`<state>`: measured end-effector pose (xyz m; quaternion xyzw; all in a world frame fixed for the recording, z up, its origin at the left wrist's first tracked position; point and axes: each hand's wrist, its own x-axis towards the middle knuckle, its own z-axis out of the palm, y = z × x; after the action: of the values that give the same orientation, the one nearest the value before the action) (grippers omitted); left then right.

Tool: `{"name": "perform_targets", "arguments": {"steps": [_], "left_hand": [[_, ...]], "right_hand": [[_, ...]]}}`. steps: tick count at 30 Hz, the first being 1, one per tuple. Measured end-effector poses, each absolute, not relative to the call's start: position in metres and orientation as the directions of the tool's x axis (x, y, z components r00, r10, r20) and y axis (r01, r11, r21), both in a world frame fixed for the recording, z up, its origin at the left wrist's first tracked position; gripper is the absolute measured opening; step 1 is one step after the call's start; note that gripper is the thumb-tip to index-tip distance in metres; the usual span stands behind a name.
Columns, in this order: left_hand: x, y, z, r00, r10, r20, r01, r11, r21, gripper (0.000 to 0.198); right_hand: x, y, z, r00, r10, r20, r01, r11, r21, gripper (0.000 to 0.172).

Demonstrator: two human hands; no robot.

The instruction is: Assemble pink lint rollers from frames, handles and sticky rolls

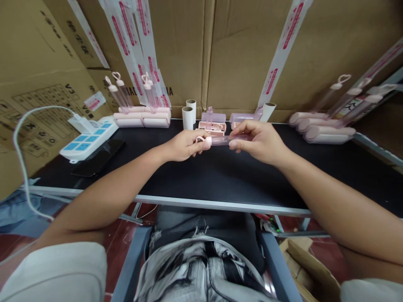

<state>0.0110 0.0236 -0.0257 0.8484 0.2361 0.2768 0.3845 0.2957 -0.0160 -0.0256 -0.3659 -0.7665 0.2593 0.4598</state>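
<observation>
Between my two hands, above the black table, lies a clear pinkish tube (219,141), held level. My left hand (185,145) pinches its pale pink cap, which ends in a heart-shaped loop. My right hand (257,140) has thumb and fingers closed on the tube's other end. Just behind them sits an open pink case (212,126) with a small looped piece inside. A lilac translucent piece (215,117) stands behind that case. Another lilac piece (244,118) is partly hidden by my right hand.
White cardboard tubes (187,117) stand near the back. Pink cases with upright capped tubes are at left (143,116) and right (330,135). A power strip (90,140) and a dark phone (99,158) lie left. Cardboard (239,54) walls the rear; the table edge (220,204) is nearest me.
</observation>
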Motion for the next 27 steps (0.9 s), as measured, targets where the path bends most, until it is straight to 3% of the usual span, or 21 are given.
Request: {"name": "perform_targets", "arguments": {"steps": [5, 10, 20, 27], "left_hand": [[0.008, 0.024, -0.026, 0.791, 0.557, 0.253, 0.269, -0.688, 0.674, 0.033], [0.007, 0.024, -0.02, 0.817, 0.527, 0.234, 0.361, -0.785, 0.503, 0.033], [0.01, 0.026, -0.03, 0.821, 0.512, 0.252, 0.314, -0.774, 0.55, 0.039], [0.013, 0.02, -0.034, 0.797, 0.554, 0.239, 0.356, -0.752, 0.556, 0.039]], "right_hand": [[0.297, -0.022, -0.022, -0.637, 0.64, 0.43, 0.508, 0.768, -0.39, 0.033], [0.289, -0.025, -0.035, -0.675, 0.645, 0.36, 0.605, 0.762, -0.23, 0.033], [0.291, -0.02, -0.049, -0.697, 0.561, 0.446, 0.549, 0.818, -0.17, 0.033], [0.289, -0.022, -0.051, -0.687, 0.59, 0.424, 0.54, 0.805, -0.245, 0.034]]}}
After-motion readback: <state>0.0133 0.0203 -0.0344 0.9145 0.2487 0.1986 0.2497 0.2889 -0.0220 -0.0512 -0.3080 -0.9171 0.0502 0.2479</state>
